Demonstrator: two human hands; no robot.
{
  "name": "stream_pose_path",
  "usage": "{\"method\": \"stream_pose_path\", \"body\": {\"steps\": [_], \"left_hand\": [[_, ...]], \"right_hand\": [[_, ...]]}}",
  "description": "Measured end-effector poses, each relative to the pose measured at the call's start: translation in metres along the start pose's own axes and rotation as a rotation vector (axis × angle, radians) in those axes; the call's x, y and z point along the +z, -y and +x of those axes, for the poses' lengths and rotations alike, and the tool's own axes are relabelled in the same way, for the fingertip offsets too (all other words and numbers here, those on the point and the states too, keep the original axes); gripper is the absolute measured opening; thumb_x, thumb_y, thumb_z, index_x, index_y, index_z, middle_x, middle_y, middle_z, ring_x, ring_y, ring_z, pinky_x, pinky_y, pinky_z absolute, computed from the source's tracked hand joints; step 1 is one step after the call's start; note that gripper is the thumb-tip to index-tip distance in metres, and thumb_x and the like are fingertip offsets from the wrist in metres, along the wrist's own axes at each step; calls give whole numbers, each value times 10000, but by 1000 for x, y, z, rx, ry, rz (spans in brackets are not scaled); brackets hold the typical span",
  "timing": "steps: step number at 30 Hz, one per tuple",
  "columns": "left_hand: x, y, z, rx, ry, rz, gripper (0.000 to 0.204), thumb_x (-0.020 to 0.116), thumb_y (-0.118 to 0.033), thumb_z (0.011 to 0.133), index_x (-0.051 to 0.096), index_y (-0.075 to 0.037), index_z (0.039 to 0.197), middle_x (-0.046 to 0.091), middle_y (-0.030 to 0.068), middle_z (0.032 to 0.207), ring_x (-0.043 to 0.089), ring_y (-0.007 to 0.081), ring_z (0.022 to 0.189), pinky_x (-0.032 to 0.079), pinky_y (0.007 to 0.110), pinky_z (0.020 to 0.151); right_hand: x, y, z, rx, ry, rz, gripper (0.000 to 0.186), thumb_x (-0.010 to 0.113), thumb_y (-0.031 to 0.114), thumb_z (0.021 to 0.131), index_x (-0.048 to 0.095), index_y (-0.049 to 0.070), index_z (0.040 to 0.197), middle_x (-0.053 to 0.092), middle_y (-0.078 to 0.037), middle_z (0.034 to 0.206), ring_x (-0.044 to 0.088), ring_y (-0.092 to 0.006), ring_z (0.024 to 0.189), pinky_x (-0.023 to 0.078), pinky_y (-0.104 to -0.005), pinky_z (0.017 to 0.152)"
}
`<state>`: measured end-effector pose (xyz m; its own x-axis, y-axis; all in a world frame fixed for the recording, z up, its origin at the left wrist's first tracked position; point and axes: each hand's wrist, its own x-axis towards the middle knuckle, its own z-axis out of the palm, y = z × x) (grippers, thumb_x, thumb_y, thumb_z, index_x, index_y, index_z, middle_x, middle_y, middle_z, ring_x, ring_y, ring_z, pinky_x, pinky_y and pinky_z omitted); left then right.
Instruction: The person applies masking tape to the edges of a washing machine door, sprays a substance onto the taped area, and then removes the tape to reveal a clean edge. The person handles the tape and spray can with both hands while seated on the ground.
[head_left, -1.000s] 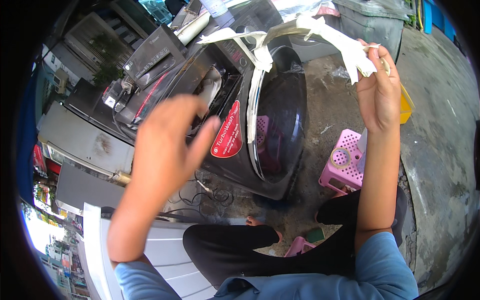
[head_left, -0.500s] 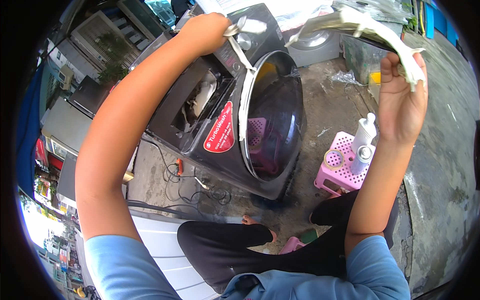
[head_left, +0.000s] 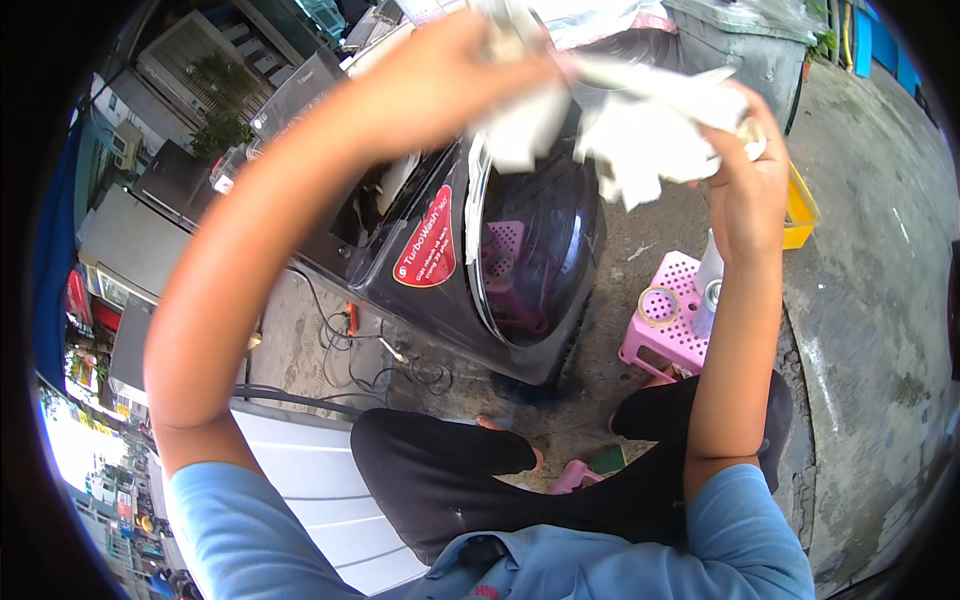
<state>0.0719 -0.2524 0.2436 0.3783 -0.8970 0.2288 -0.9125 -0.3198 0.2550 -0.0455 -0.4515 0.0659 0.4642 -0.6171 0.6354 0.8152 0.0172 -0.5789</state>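
Above the front of a dark front-loading washing machine (head_left: pixel 365 275), both my hands are raised. My left hand (head_left: pixel 450 80), smeared by motion, is closed on crumpled white masking tape (head_left: pixel 525 130). In my right hand (head_left: pixel 750 185), fingers curl round a larger white wad of masking tape (head_left: pixel 645 135); the two pieces nearly meet between the hands, and I cannot tell if they are joined. Another white strip (head_left: pixel 479 195) still runs along the left rim of the round glass door (head_left: pixel 545 260). A rectangular opening in the machine's front is partly hidden by my left forearm.
A pink stool (head_left: pixel 668 300) at right holds a tape roll (head_left: pixel 659 306), a white bottle (head_left: pixel 710 265) and a spray can (head_left: pixel 706 312). Black cables (head_left: pixel 370 375) lie on the ground. Behind stand a yellow crate (head_left: pixel 800 210) and a grey bin (head_left: pixel 740 45). Ribbed white panel (head_left: pixel 310 490) lies beside my left leg.
My left hand has moved right and my right hand left, bringing the white pieces together. The strip that stretched from my left hand to the door rim no longer reaches the hand.
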Motion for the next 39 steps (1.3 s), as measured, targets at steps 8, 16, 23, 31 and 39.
{"method": "stream_pose_path", "body": {"steps": [8,16,23,31,39], "left_hand": [[134,4,-123,-125,-237,-858,1129,904,-270,843,162,23,1642,366,310,1606,456,343,1454,406,435,1178],[181,24,-213,-387,-420,-1520,952,810,-44,854,254,-33,1627,520,152,1487,533,240,1384,457,401,1126],[187,29,-256,-455,-605,-1344,625,763,-91,935,474,12,1480,658,106,1311,639,165,1205,499,339,1046],[203,46,-277,-293,-817,-1411,662,746,-204,967,407,-33,1510,551,171,1459,610,283,1307,520,470,1106],[210,55,-295,-401,-1051,-1524,530,663,-78,966,482,-7,1459,665,173,1289,708,263,1129,606,401,971]], "right_hand": [[46,7,-40,260,667,-156,227,721,260,1024,701,34,1010,673,18,890,598,-52,833,487,-244,742],[106,-24,-114,178,738,-215,129,728,125,960,684,16,907,693,-88,919,664,-210,897,497,-346,842],[130,-25,-145,-213,669,-528,414,813,217,856,662,28,1192,677,-126,1056,645,-327,934,510,-427,841],[146,-41,-176,-181,724,-522,552,762,422,911,691,-3,1255,621,-164,1249,620,-321,1064,480,-424,908],[152,-55,-195,-251,717,-502,484,748,358,917,718,139,1348,641,-117,1187,646,-266,961,497,-383,808]]}}
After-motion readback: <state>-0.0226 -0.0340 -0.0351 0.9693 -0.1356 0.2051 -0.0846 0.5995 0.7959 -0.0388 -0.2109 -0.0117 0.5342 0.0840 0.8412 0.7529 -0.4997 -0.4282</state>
